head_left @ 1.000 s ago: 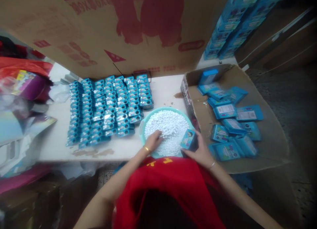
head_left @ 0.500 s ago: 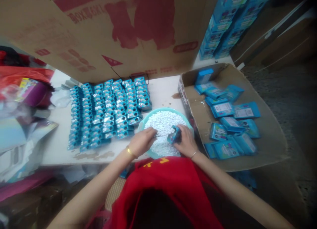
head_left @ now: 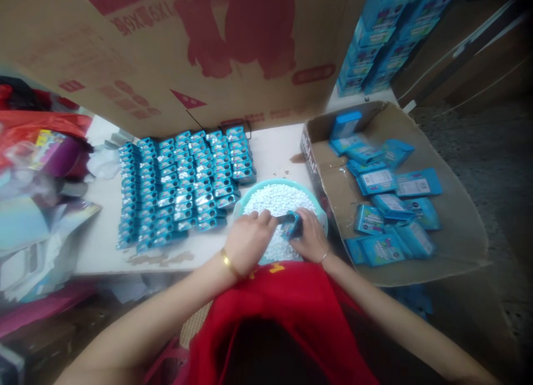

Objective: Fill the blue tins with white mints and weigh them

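Observation:
Over a light green bowl (head_left: 320, 207) of small white pellets (head_left: 283, 198), both of my hands are at work. My right hand (head_left: 313, 235) is closed around a small blue box (head_left: 295, 227), tilted above the pellets. In the closed fingers of my left hand (head_left: 251, 236) is a small dark scoop (head_left: 285, 219), its far end reaching the box's opening. Its exact shape is blurred. Left of the bowl, several rows of similar small blue boxes (head_left: 183, 188) stand packed together on the white table (head_left: 275, 146).
An open cardboard carton (head_left: 453, 251) on the right holds several blue packs (head_left: 377, 180). Behind the table rises a large cardboard box (head_left: 145, 57), with stacked blue boxes (head_left: 366, 46) at the back right. Plastic bags and wrapping (head_left: 29, 218) pile up on the left.
My left hand has moved right, bringing the scoop to the box. Pellets showed between hand and box before; now the dark scoop shows there. My right hand has stayed nearly in place.

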`<action>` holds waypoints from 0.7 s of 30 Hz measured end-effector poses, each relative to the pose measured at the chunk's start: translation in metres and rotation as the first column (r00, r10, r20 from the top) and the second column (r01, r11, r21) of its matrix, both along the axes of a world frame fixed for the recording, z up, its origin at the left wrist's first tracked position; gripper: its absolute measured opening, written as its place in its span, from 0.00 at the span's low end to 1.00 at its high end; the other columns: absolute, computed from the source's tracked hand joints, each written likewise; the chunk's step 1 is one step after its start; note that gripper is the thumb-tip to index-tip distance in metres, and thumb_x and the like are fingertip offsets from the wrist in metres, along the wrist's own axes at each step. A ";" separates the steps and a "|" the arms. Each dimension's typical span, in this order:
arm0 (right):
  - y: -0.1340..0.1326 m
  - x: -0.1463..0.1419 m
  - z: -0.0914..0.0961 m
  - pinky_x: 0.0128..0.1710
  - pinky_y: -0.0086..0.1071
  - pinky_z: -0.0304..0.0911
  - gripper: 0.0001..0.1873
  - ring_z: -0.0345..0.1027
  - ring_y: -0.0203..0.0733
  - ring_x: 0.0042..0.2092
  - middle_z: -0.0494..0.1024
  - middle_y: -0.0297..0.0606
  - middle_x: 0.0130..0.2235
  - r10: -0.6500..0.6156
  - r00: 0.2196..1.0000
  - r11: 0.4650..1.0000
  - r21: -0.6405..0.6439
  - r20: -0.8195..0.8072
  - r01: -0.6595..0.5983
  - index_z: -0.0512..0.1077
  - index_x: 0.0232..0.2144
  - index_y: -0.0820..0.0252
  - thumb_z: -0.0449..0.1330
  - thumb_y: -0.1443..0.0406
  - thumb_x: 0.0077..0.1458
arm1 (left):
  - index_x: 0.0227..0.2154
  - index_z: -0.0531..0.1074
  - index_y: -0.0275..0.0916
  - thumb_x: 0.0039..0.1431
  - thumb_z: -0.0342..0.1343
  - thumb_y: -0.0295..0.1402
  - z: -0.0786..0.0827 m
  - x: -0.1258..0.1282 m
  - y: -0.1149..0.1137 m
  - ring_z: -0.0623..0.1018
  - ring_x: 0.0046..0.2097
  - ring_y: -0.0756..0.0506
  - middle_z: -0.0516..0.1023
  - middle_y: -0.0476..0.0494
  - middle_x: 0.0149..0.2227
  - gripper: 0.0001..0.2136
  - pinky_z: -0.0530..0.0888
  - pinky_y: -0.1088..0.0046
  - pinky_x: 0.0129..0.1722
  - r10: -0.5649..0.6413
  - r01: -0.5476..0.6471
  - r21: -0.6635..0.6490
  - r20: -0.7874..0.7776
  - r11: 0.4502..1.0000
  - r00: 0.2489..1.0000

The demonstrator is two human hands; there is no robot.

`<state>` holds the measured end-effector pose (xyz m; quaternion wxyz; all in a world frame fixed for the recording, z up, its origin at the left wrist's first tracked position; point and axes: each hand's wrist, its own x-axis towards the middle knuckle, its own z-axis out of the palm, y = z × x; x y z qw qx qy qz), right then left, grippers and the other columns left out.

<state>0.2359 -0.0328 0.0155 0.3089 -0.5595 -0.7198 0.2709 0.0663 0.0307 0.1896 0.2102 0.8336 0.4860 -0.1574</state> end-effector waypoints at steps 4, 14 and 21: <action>0.001 0.009 0.003 0.59 0.55 0.54 0.41 0.54 0.57 0.60 0.61 0.52 0.57 -0.091 0.992 0.994 -0.060 -0.083 0.086 0.50 0.59 0.60 0.62 0.60 0.46 | 0.39 0.67 0.39 0.62 0.47 0.28 -0.039 -0.050 -0.002 0.73 0.39 0.44 0.69 0.42 0.40 0.06 0.68 0.70 0.36 0.123 -0.122 0.013 -0.108 0.992 0.987; -0.008 0.030 0.011 0.56 0.51 0.58 0.47 0.61 0.56 0.55 0.64 0.49 0.54 -0.256 0.955 0.951 -0.215 -0.153 0.221 0.51 0.58 0.59 0.68 0.53 0.41 | 0.45 0.64 0.38 0.61 0.46 0.27 -0.201 -0.035 -0.031 0.71 0.49 0.43 0.69 0.38 0.48 0.10 0.68 0.66 0.49 0.305 -0.278 -0.195 0.123 0.940 0.944; -0.012 0.027 0.011 0.55 0.51 0.59 0.47 0.61 0.56 0.55 0.64 0.50 0.54 -0.266 0.956 0.945 -0.230 -0.123 0.234 0.51 0.58 0.60 0.67 0.51 0.42 | 0.46 0.63 0.38 0.58 0.48 0.28 -0.199 -0.039 -0.028 0.71 0.48 0.44 0.70 0.41 0.47 0.12 0.68 0.67 0.50 0.314 -0.256 -0.227 0.277 0.940 0.908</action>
